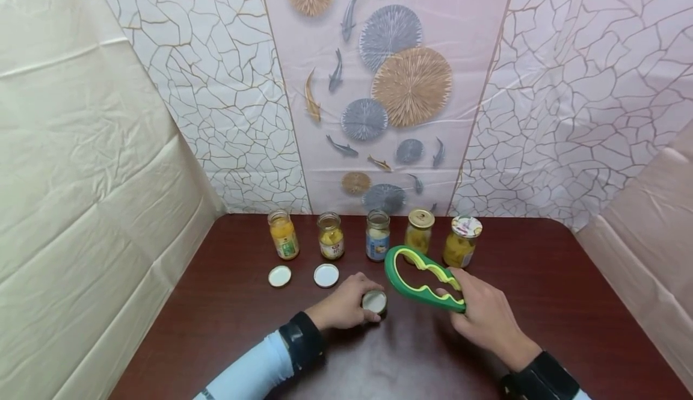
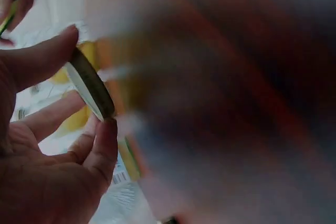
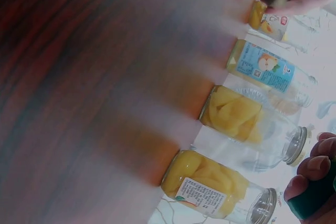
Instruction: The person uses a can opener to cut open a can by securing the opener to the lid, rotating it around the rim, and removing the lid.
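Note:
My left hand (image 1: 349, 304) pinches a metal jar lid (image 1: 374, 302) by its rim between thumb and fingers, its pale inner side facing up. The same lid (image 2: 92, 85) appears edge-on in the left wrist view. In my right hand (image 1: 487, 313) is a green jar opener (image 1: 414, 295) with a lighter, scalloped inner edge, gripped at its narrow end. Its looped end points toward the jars, in front of the gold-lidded jar (image 1: 419, 231). Just behind my left hand stands an open jar with a blue label (image 1: 378, 237).
Two more open jars, one with orange contents (image 1: 284, 237) and one with yellow fruit (image 1: 331, 237), stand at the back left. In front of them lie two upturned lids, a smaller one (image 1: 280, 276) and a larger one (image 1: 326, 275). A jar with a patterned lid (image 1: 462, 243) ends the row.

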`<state>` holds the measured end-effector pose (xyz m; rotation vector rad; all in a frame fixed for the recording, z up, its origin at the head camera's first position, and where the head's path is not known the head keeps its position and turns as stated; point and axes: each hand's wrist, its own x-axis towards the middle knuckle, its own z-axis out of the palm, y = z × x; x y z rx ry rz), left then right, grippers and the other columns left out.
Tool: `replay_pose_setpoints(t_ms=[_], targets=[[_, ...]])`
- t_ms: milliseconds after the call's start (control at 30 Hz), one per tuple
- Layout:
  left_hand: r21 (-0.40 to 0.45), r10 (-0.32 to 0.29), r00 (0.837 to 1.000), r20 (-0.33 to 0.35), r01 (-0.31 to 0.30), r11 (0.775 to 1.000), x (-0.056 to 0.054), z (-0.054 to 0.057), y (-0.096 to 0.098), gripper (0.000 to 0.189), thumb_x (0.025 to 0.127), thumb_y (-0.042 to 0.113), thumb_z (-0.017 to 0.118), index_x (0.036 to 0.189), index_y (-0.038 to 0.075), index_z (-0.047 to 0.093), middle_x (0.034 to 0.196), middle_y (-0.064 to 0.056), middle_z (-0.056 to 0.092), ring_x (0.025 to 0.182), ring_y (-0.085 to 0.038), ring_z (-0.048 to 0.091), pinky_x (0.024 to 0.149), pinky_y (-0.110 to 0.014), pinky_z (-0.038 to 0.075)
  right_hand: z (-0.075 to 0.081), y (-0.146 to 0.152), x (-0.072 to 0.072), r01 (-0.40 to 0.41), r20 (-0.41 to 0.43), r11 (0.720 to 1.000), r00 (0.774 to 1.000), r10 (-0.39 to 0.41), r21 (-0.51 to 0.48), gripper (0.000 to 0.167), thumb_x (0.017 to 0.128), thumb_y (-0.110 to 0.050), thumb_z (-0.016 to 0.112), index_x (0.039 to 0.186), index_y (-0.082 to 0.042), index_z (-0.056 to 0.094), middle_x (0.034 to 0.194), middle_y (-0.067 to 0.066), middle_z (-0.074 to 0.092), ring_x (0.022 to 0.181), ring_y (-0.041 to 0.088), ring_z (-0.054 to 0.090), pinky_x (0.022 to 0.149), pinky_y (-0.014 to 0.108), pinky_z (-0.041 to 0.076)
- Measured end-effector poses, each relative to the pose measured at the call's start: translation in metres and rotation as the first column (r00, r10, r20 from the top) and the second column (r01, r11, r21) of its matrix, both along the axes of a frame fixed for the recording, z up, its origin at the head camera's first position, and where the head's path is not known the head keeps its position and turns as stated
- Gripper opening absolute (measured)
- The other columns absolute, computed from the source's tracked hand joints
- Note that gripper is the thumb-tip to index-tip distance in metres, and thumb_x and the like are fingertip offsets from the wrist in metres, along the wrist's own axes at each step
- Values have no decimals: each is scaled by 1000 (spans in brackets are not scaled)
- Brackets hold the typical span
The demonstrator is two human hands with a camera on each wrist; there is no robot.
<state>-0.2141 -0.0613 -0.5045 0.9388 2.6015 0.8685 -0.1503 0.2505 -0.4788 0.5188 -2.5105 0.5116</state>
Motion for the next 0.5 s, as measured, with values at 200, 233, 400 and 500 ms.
replay_pose_setpoints(t_ms=[200, 233, 400, 500], targets=[[-103, -58, 990, -125, 45, 994, -9, -16, 5, 52, 81, 33, 96, 128, 19, 80, 113, -1, 66, 103, -13, 55, 87, -25, 51, 2, 1, 2, 22, 37, 1000, 999, -23, 7, 61, 71, -12, 84, 129, -12, 65, 104, 4, 77, 81, 13, 67, 62, 35, 54], [-112, -56, 991, -125, 42, 993, -9, -15, 6, 52, 80, 33, 97, 127, 19, 80, 112, -1, 66, 102, -13, 56, 86, -25, 51, 3, 2, 2, 20, 32, 1000, 999, -21, 7, 62, 71, -12, 84, 129, -12, 65, 104, 4, 76, 81, 14, 67, 62, 35, 54], [-129, -57, 987, -147, 38, 991, -23, -37, 5, 57, 76, 42, 98, 128, 26, 80, 107, 4, 64, 96, -8, 55, 80, -20, 48, 1, 2, -2, -6, -17, 1000, 1000, 6, 10, 61, 71, -12, 84, 129, -11, 65, 102, 2, 76, 81, 14, 67, 61, 35, 54], [-120, -58, 988, -140, 42, 992, -20, -30, 6, 56, 75, 42, 99, 126, 26, 81, 106, 4, 64, 95, -8, 54, 78, -20, 47, 0, 3, -3, -15, -25, 1000, 1000, 15, 14, 59, 72, -12, 84, 128, -11, 65, 100, 2, 75, 79, 13, 66, 60, 34, 53]])
